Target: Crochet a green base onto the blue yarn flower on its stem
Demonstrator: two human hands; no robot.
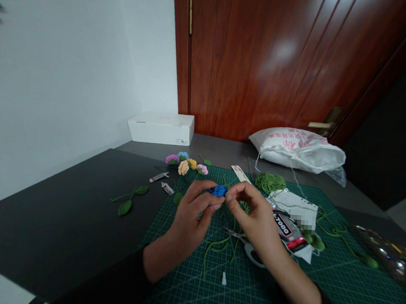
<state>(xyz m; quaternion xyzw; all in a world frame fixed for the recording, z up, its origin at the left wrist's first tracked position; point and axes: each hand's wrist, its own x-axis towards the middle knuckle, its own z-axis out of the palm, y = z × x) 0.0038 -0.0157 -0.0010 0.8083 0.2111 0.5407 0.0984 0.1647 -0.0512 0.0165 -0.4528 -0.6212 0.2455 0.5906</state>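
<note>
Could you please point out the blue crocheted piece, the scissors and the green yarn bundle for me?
Blue crocheted piece [218, 190]: head view, on the middle of its visible blue yarn.
Scissors [247, 246]: head view, on the handle near the blades.
Green yarn bundle [270, 182]: head view, on its middle strands.

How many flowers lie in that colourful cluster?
5: purple flower at left, light-blue flower behind, yellow flower centre-right, peach flower in front, pink flower at right. Others may be hidden.
</note>
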